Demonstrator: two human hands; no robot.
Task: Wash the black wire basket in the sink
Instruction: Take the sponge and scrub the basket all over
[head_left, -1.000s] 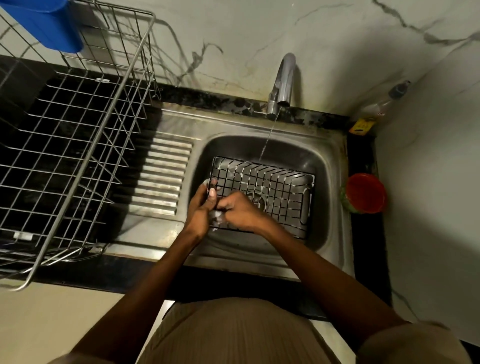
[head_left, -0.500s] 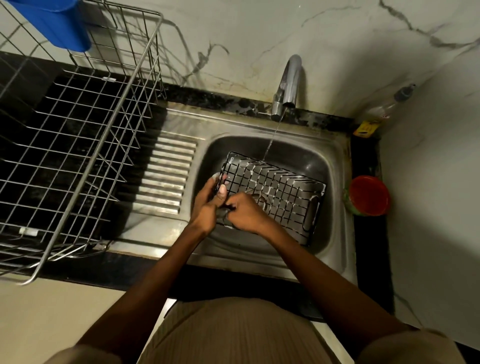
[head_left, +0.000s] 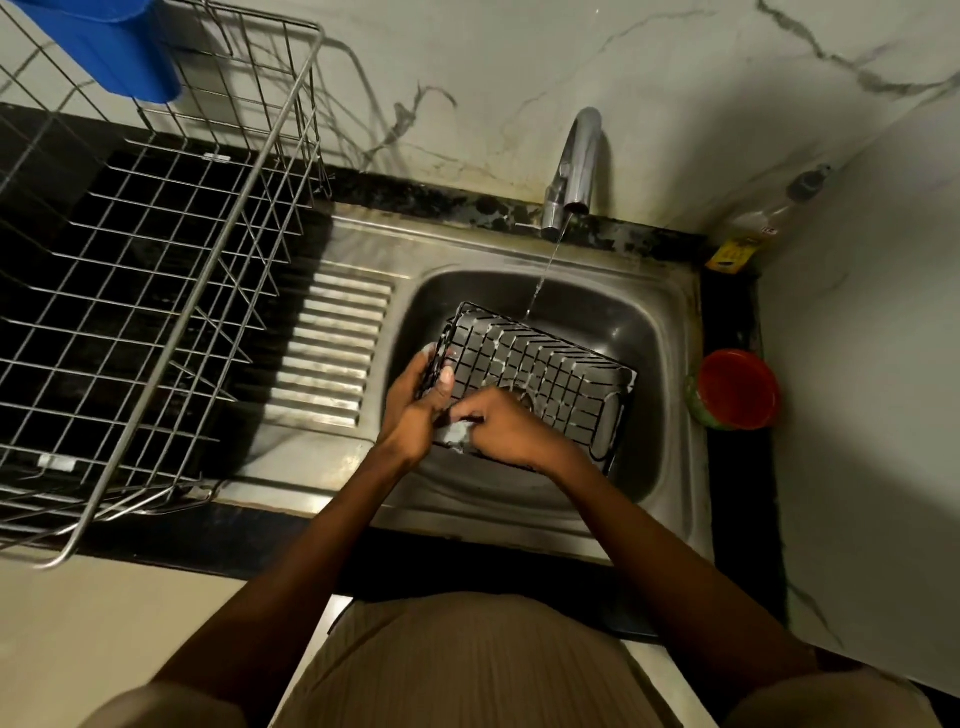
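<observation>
Tilted in the stainless steel sink (head_left: 670, 332) under a thin tap stream: black wire basket (head_left: 540, 371), left hand (head_left: 415, 410) gripping its left rim, right hand (head_left: 506, 428) clutching a soapy pale sponge (head_left: 457, 434) at its near edge. Yellow bottle label (head_left: 735, 254) in the corner unreadable. Close alongside: large steel wire dish rack (head_left: 156, 291) on the counter's left, round red container (head_left: 737, 387) right.

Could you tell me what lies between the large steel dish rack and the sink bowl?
In the head view, the sink's ribbed steel drainboard lies between the dish rack and the sink bowl; nothing stands on its ribs.
</observation>
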